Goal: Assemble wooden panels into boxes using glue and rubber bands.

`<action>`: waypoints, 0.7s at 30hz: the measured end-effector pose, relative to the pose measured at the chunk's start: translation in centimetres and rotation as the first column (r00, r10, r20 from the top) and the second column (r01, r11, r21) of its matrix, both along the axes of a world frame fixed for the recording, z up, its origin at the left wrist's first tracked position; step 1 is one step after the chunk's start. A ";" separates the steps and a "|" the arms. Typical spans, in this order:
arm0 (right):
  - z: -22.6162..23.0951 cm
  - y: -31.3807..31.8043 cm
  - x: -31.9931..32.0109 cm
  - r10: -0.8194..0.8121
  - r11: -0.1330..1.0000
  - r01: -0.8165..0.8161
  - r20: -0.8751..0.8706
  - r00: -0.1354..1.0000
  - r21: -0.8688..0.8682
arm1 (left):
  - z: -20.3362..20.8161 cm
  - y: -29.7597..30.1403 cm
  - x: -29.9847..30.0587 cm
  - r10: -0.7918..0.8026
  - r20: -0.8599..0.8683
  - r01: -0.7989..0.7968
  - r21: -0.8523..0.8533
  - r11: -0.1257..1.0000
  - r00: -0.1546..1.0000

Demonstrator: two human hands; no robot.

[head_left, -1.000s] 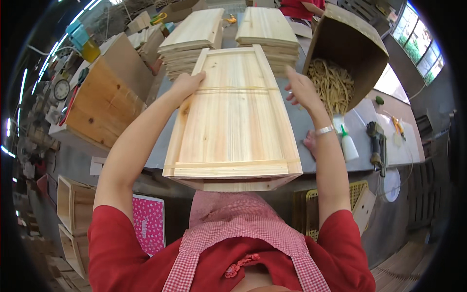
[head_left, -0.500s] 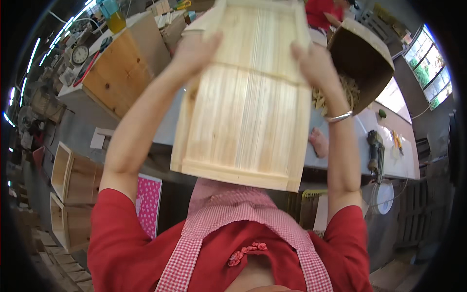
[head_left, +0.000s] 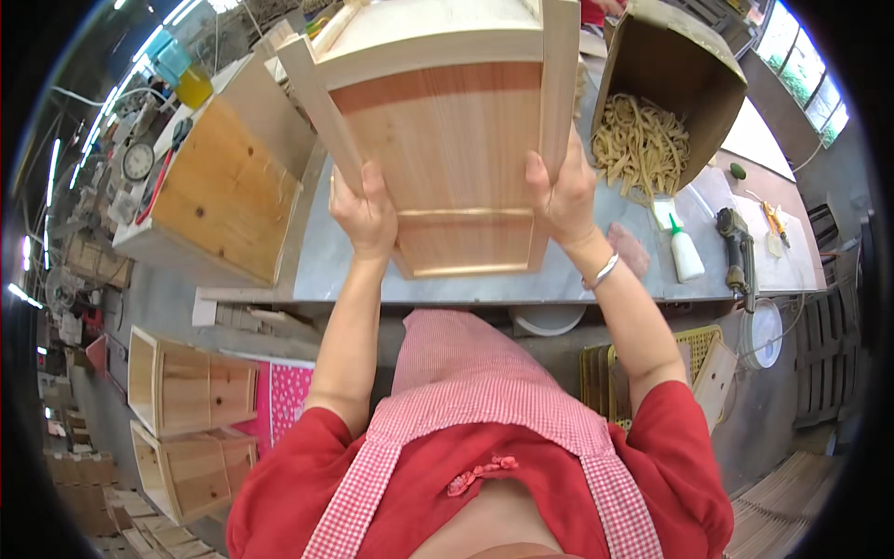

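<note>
A pale wooden cabinet frame [head_left: 447, 130] with inset panels stands over the grey worktable [head_left: 321, 279] in front of me. My left hand [head_left: 368, 212] grips its left side post, thumb on the near face. On the opposite post my right hand [head_left: 563, 196] is wrapped, with a silver bangle on that wrist. Beneath a crossbar, the large upper panel sits above a smaller lower one. The frame's far side and my fingertips behind the posts are hidden.
To the right, a cardboard box [head_left: 717, 102] lies tipped with wood strips [head_left: 643, 144] in it. A glue bottle [head_left: 685, 252], a nail gun [head_left: 738, 256] and pliers [head_left: 773, 222] rest nearby. A big wooden box [head_left: 223, 200] stands left; wooden boxes [head_left: 191, 387] sit lower left.
The wooden piece has turned from a broad slatted face to a framed, panelled side. Both hands have come down and nearer, still gripping it. The glue bottle has come into sight.
</note>
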State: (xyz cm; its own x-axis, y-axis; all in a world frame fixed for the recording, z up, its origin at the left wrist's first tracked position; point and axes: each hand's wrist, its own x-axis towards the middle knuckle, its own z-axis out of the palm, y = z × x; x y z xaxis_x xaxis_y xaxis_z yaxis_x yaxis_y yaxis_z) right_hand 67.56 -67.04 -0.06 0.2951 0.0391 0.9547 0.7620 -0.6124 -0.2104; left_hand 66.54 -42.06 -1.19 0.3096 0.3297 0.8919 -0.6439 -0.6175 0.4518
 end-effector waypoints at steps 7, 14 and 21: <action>1.4 -0.8 1.0 0.031 1.000 -0.031 0.050 0.998 0.003 | -0.1 2.3 0.1 -0.023 -0.165 0.020 -0.024 1.000 0.986; -0.4 -0.5 -1.8 0.103 0.991 -0.110 0.083 0.991 0.081 | -1.4 0.4 -2.7 -0.010 -0.127 0.005 -0.043 0.999 0.992; -4.8 -4.2 -0.8 0.346 0.908 -0.210 -0.364 0.865 0.364 | -0.7 6.3 -4.8 -0.043 -0.373 0.173 0.323 0.930 0.927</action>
State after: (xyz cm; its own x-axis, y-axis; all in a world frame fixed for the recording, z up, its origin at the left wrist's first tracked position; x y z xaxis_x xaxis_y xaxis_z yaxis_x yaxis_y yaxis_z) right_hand 66.72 -71.19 -4.86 0.6822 -0.0902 0.7256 0.6917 -0.2421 -0.6804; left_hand 61.73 -35.74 -1.84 0.6412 -0.0311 0.7668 -0.5532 -0.7112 0.4338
